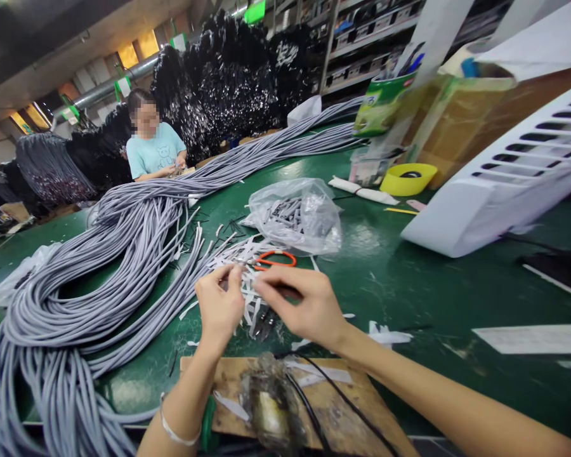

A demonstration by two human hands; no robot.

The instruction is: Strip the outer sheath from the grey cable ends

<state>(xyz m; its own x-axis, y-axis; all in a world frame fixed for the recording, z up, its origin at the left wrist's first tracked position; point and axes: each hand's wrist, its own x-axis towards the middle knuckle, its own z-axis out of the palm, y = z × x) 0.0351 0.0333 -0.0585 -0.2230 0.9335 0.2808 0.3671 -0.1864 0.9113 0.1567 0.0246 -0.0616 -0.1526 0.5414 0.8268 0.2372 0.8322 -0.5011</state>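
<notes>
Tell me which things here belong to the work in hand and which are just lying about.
Likely in use, around the left hand and right hand:
grey cables
white strips
orange-handled tool
bag of small grey pieces

Seemingly just lying about:
yellow ring
green can
white slatted casing

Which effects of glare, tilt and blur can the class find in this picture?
Head view: pale glare on the glossy green tabletop and highlights on the clear plastic bag; head view: white glints across the shiny black hanging bundles; head view: the background slants, lower towards the left; head view: detail between the bare left hand and bare right hand looks too soft to identify.
</notes>
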